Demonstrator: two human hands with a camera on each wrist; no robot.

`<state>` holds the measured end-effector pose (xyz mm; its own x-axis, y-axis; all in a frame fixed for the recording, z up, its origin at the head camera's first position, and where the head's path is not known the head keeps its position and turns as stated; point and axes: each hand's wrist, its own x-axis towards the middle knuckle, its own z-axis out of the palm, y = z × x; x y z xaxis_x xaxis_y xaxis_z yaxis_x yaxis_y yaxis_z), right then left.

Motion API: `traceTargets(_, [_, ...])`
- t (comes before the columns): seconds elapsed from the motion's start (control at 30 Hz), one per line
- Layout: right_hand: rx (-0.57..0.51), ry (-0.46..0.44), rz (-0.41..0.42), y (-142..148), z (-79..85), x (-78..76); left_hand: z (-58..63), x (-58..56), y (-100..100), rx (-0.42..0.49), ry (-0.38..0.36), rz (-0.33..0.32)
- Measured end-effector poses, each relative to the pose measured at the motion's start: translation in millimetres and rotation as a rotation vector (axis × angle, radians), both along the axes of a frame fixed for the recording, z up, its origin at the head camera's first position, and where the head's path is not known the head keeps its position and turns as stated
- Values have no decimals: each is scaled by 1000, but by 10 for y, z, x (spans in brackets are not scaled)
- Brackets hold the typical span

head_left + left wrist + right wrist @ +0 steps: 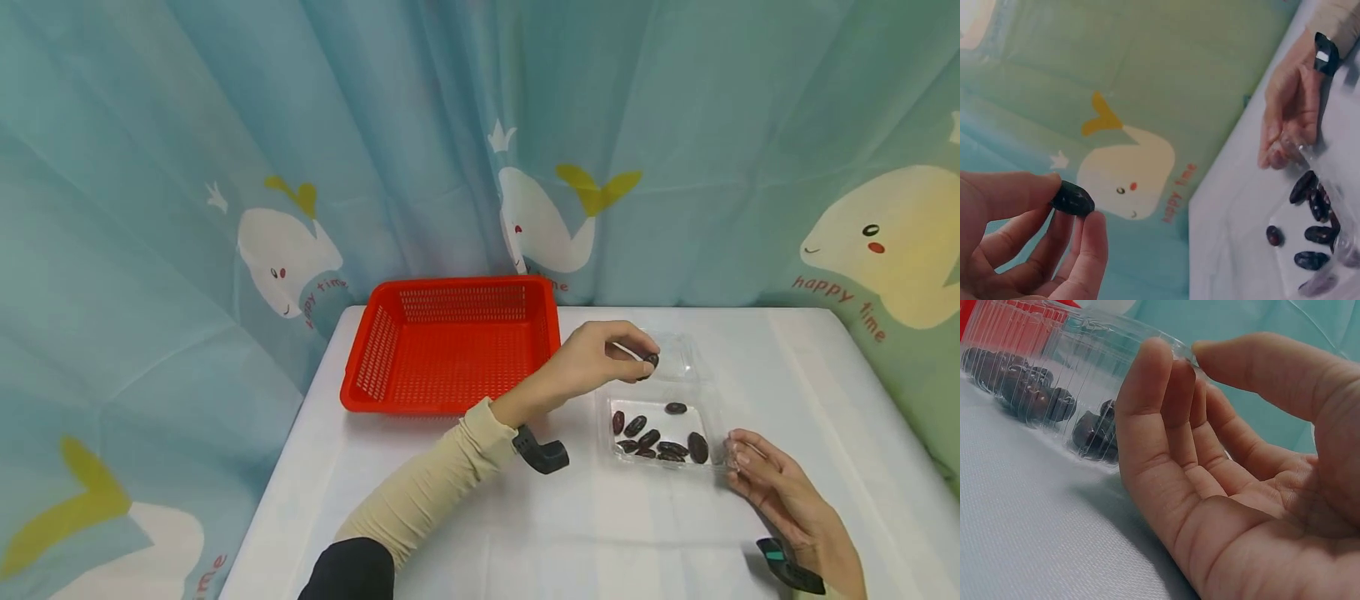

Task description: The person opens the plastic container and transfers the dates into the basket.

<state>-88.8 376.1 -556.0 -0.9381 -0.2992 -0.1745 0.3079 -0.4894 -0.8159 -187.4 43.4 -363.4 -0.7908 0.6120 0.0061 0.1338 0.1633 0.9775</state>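
My left hand [609, 354] pinches a dark, glossy date [1074, 199] between thumb and fingertips. It holds the date above the open lid side of a clear plastic clamshell box [606, 450]. Several more dates [697, 447] lie in the box's tray, mostly along its near side. At the tray's right corner, my right hand [780, 492] grips the rim. In the right wrist view, its thumb and fingertips [1155, 365] pinch the clear plastic edge. The transparent lid [678, 354] lies folded back behind the tray.
A red plastic basket [450, 404] with mesh walls stands at the back left, partly behind my left forearm. The white-covered table [600, 533] meets a blue-green curtain [420, 167] with printed whales at its far edge and sides.
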Motion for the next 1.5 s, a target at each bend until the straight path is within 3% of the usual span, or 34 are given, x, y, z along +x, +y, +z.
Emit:
traceTargets(0.1, [-21, 3, -1, 6, 0, -15, 35, -67, -95, 43, -51, 17])
traceTargets(0.37, [59, -55, -31, -21, 5, -28, 67, -247, -426, 73, -134, 98])
traceTargets(0.53, [10, -7, -2, 5, 17, -25, 53, -388, -575, 63, -175, 159])
traceTargets(0.73, [20, -15, 3, 5, -5, -8, -38, -524, -749, 52, -240, 227])
traceTargets(1.03, [46, -54, -38, -18, 15, -6, -217, -757, -916, 66, -403, 308])
traceTargets(1.5, [51, -2, -2, -8, 0, 5, -438, -1098, -1155, 69, -608, 425])
